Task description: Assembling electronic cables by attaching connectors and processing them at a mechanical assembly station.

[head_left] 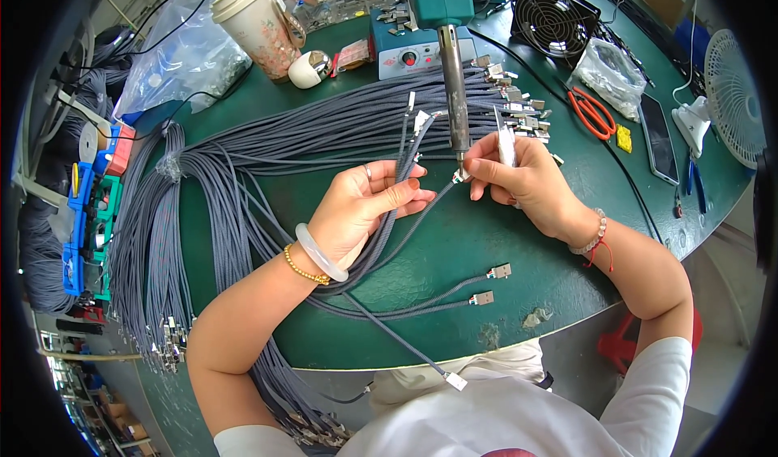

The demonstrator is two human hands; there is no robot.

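My left hand point(381, 194) is closed around a small bundle of grey braided cables point(381, 238). One cable runs from it to a small end with bared coloured wires point(459, 177), directly under the tip of an upright soldering iron point(454, 92). My right hand point(519, 177) is closed beside that tip, thumb and forefinger at the wire end; whether they pinch it is hard to see. Between its fingers stands a thin pointed metal tool with a white wrapped grip point(506, 145). Two loose cable ends with metal USB plugs point(501, 271) lie nearer to me.
A tied mass of grey cables point(219, 161) covers the table's left and back. Behind stand a control box point(405, 56), a flowered cup point(259, 27) and a black fan point(555, 19). Orange-handled scissors point(592, 113), a phone point(658, 139) and blue-handled pliers point(695, 183) lie right.
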